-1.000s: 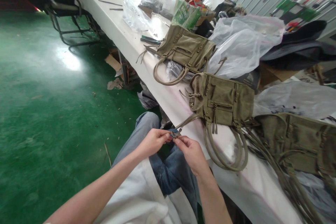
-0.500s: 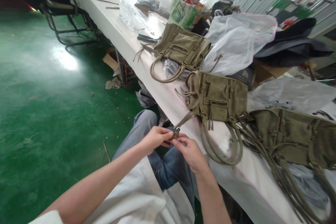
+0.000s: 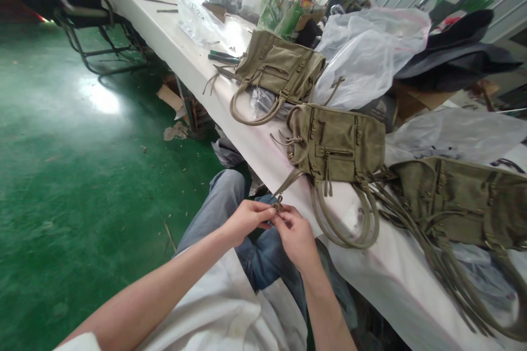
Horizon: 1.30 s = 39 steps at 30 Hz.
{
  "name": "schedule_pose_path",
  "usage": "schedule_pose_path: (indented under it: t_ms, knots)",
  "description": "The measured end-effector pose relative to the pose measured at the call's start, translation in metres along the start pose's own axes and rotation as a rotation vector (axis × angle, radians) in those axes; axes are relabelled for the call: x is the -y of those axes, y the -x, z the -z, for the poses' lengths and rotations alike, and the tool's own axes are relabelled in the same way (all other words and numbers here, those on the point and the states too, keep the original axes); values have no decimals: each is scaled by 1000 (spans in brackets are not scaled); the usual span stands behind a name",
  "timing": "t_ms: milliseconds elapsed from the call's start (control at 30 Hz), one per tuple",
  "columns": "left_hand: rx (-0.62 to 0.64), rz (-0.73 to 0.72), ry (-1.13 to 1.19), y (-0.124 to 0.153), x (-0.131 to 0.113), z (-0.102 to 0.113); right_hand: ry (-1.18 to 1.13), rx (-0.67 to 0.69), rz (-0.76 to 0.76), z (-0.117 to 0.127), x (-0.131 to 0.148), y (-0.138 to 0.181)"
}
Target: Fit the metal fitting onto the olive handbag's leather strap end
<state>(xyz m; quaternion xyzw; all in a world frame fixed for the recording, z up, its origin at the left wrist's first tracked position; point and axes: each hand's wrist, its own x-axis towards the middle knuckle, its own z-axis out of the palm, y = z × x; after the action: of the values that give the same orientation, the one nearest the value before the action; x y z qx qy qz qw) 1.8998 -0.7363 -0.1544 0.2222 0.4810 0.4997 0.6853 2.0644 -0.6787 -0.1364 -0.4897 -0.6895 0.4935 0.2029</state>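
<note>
My left hand (image 3: 246, 220) and my right hand (image 3: 295, 233) meet above my lap, fingertips pinched together. Between them is the end of an olive strap (image 3: 289, 179), with a small metal-looking fitting (image 3: 279, 206) mostly covered by my fingers; its exact kind does not show. The strap runs up to an olive handbag (image 3: 335, 142) lying on the white-covered table (image 3: 263, 167). That bag's looped handles (image 3: 349, 236) hang over the near edge, to the right of my hands.
A second olive handbag (image 3: 282, 66) lies farther along the table, and a third (image 3: 465, 200) lies to the right with long straps trailing down. Clear plastic bags (image 3: 366, 49) are heaped behind them. Green-handled tools (image 3: 223, 57) lie by the far bag. A chair (image 3: 88, 16) stands on the green floor.
The view has shifted slightly. My right hand has turned a little, its fingers more upright against the fitting. Both hands still pinch the strap end.
</note>
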Motion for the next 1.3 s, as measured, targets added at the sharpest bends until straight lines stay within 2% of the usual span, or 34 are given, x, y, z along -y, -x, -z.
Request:
schedule_pose_path:
  t_ms: [100,233,300,367,400,467,533,567,767,933,1100,1167,1300]
  knots:
    - [7,31,-36,-8,0,-4,34,-20,20,2,1,3]
    - [-18,62,44,-14,4,-7,55,-32,34,13,-5,5]
    - [-11,86,119,-14,4,-7,-75,-93,-51,18,-10,6]
    - [41,126,191,-13,3,-6,-330,-129,-155,17,-13,5]
    - [71,137,222,-12,2,-6,-468,-98,-189,15,-13,4]
    - [116,144,259,-10,0,-5,-684,57,-213,6,-8,2]
    - [128,139,272,-7,-2,-3,-769,176,-204,-4,0,-3]
    - [126,140,272,-6,-3,-1,-776,195,-200,-9,5,-6]
    - [95,145,239,3,-10,8,-763,46,-206,-20,20,-24]
    - [93,136,210,11,-15,3,-767,26,-257,-16,25,-31]
    - [175,202,247,19,-23,3,-857,-63,-276,-10,27,-33]
    - [224,246,354,21,-24,7,-863,-19,-251,-8,27,-31]
    - [246,259,549,22,-17,9,-991,207,-251,-8,30,-32]
